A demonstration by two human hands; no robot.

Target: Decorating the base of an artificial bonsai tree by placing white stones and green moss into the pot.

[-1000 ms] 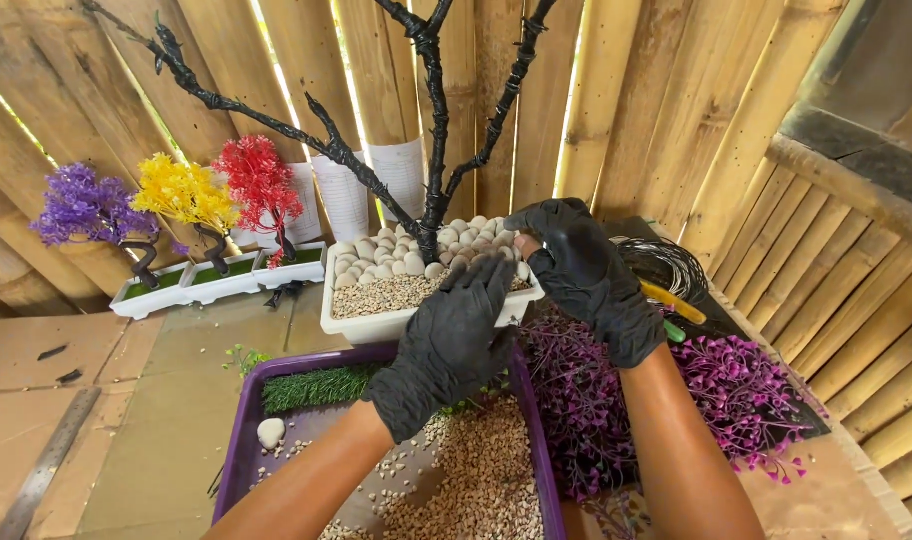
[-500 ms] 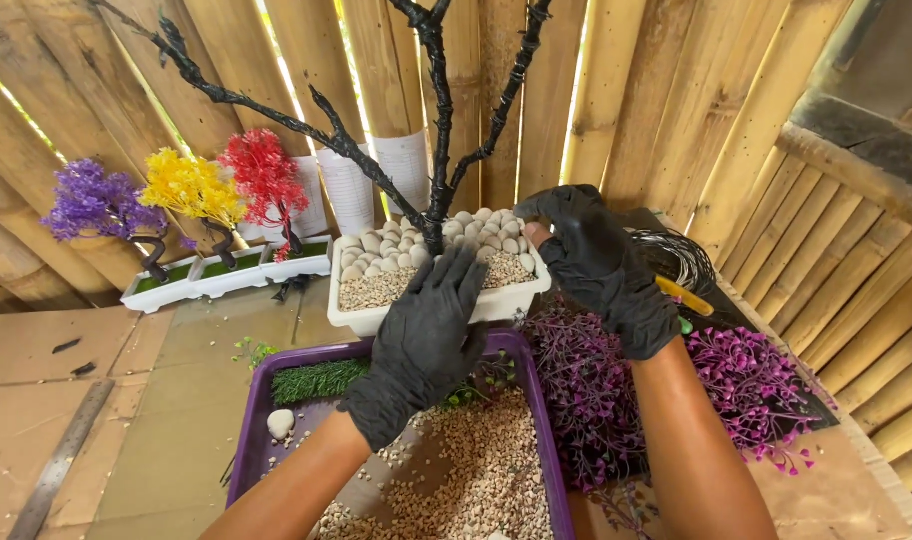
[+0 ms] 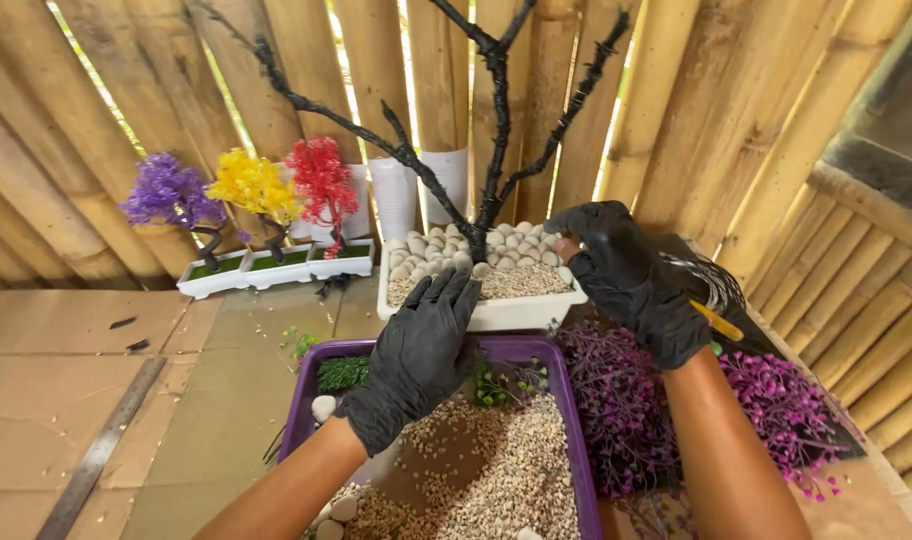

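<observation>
Both our hands wear black gloves: the left hand [image 3: 421,350] lies flat, fingers spread, over the purple tray [image 3: 566,400] of gravel, touching the white planter [image 3: 496,312]; the right hand [image 3: 626,275] curls at the planter's far corner, whether pinching a pebble we cannot tell. Bare black branches [image 3: 491,130] run out of frame; purple foliage [image 3: 776,410] lies partly behind our right arm.

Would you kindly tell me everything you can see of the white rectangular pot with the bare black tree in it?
The white rectangular pot looks like plastic and stands level on the table before the bamboo wall. It is filled with fine gravel, with pale round pebbles at the back. A black wrapped trunk rises from it and forks into leafless branches. The right hand, black-gloved, rests at its right end; the left hand hovers by its front edge.
</observation>
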